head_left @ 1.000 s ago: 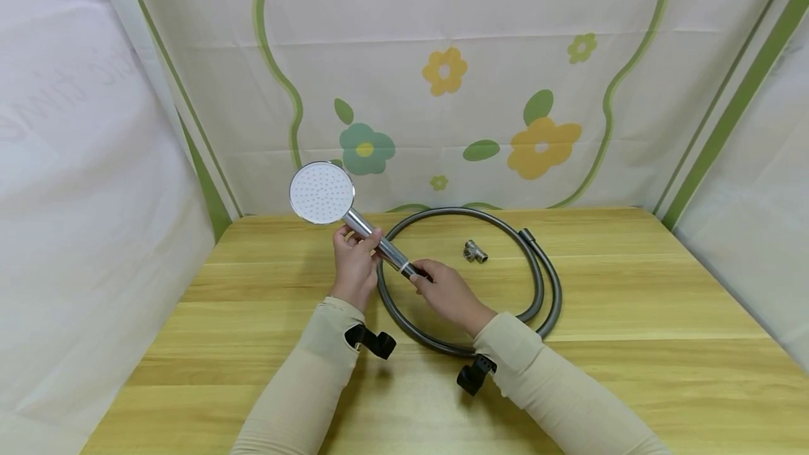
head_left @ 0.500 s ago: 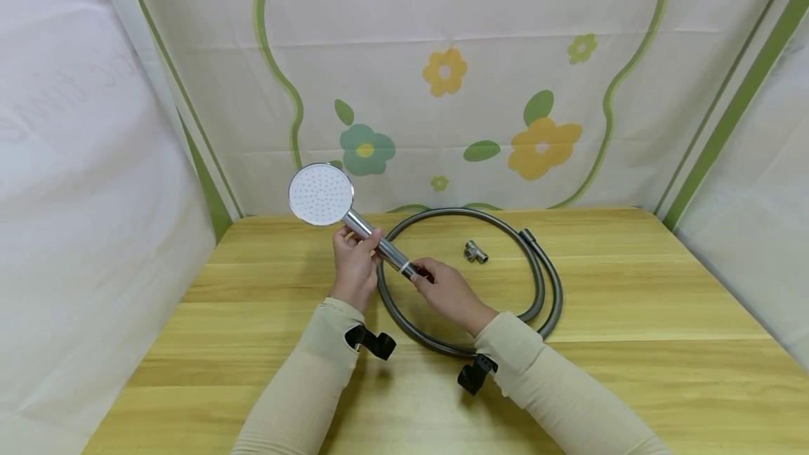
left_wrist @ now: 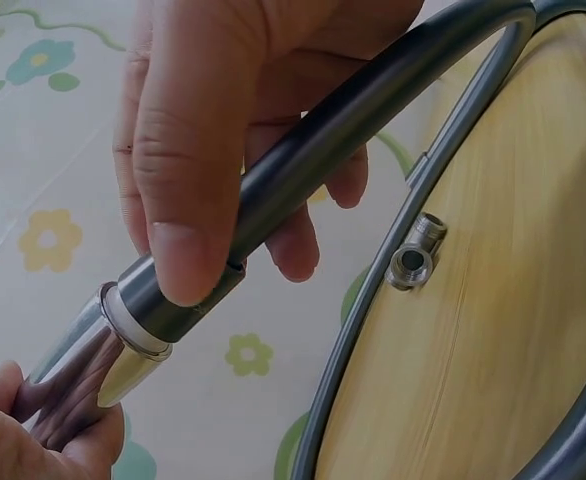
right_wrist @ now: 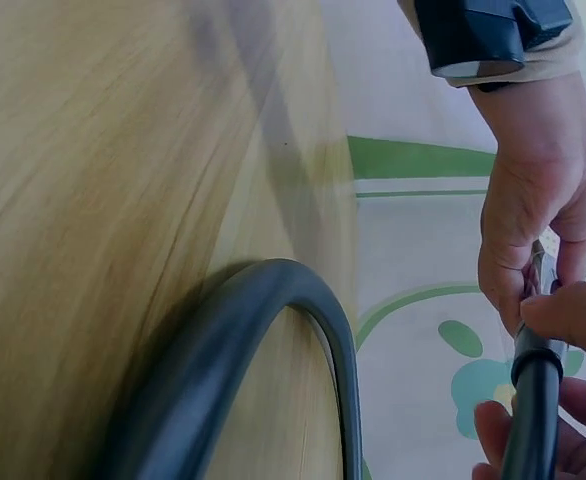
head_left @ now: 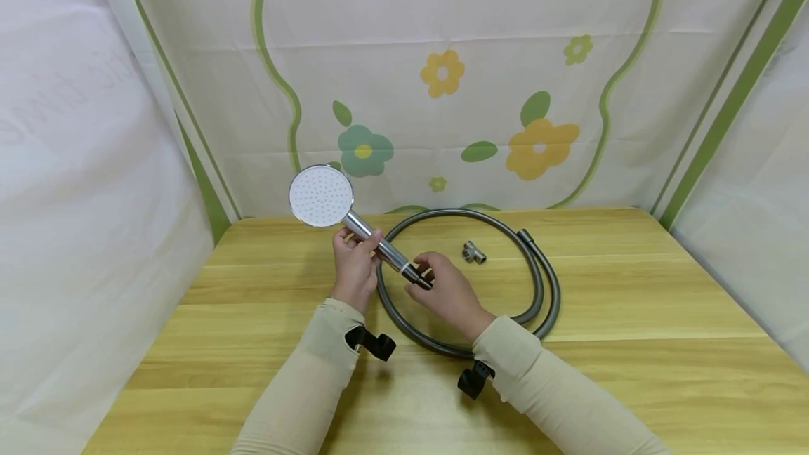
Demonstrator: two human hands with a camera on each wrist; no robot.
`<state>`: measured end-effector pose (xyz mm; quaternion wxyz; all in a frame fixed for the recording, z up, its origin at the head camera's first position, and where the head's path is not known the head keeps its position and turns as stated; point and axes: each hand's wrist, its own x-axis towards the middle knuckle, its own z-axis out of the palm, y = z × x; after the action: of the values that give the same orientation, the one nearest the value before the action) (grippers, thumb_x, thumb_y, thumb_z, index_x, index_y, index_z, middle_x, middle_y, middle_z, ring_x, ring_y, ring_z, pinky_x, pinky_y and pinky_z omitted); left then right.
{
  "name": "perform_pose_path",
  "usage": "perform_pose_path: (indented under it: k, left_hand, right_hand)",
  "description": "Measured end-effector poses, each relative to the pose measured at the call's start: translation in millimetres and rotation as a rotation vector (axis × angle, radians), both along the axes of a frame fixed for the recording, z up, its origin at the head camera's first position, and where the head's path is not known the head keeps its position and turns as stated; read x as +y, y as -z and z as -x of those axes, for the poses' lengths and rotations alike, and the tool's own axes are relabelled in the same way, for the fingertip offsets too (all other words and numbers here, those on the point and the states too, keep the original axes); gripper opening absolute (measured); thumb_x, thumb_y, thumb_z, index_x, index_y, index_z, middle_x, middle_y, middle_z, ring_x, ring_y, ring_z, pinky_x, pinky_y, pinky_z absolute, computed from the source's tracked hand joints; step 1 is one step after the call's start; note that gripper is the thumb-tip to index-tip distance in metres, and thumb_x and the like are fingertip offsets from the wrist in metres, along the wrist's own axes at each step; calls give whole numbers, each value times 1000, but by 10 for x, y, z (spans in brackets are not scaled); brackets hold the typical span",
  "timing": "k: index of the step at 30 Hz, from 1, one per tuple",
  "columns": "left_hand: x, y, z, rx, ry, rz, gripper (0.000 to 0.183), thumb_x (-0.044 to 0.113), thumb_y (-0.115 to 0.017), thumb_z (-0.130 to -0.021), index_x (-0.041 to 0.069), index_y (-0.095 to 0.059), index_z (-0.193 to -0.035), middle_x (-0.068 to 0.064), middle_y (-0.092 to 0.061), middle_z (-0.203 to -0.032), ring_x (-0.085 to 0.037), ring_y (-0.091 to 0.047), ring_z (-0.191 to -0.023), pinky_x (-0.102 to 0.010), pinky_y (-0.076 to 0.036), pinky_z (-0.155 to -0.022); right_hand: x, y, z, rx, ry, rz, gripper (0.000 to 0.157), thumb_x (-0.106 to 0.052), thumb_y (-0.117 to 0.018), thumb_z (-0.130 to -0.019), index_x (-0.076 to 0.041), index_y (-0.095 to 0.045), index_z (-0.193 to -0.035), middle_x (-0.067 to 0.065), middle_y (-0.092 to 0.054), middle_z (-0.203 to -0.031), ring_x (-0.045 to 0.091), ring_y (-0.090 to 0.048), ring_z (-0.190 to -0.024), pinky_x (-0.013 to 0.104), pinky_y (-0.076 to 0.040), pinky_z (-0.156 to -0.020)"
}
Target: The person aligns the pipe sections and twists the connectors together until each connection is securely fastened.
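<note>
My left hand (head_left: pixel 355 265) grips the chrome handle of a shower head (head_left: pixel 321 195), its white spray face turned toward me. At the handle's lower end, past a white ring, sits the dark end connector (left_wrist: pixel 158 300) of a grey shower hose (head_left: pixel 464 212). My right hand (head_left: pixel 447 295) surrounds that connector with loosened fingers; the thumb lies against it in the left wrist view, while the other fingers are spread apart on its far side. From there the hose bends down and loops over the table.
A small metal tee fitting (head_left: pixel 474 253) lies inside the hose loop on the wooden table (head_left: pixel 632 300). The hose's other end (head_left: pixel 526 236) rests to the right of it. A flower-printed cloth (head_left: pixel 379 76) hangs behind the table.
My right fingers have loosened and spread from the hose connector, which now shows between them. My left hand keeps its grip on the shower head, which has sunk very slightly.
</note>
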<state>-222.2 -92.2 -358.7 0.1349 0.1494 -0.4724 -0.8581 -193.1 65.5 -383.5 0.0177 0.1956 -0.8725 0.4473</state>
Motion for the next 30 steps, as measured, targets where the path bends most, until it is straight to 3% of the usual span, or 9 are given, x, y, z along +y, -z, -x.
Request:
perform_pose_path:
  k: [14, 30]
  left_hand:
    - [-1, -5, -4, -4, 0, 13, 53, -5, -60, -92, 10, -29, -132, -8, -48, -105, -23, -57, -95, -30, -49, -73]
    - [3, -10, -11, 8, 3, -3, 53, -4, -61, -91, 10, -29, -131, -8, -48, -106, -19, -57, -90, -31, -49, -74]
  right_hand:
    - [-29, -8, -42, 106, 49, -112, 28, -16, -73, -87, -5, -62, -111, 5, -61, -97, 11, -55, -73, 27, -49, -61]
    - [-23, -29, -62, 103, 43, -151, 24, -20, -71, -90, -10, -64, -110, 1, -61, -95, 10, -54, -71, 28, -47, -60]
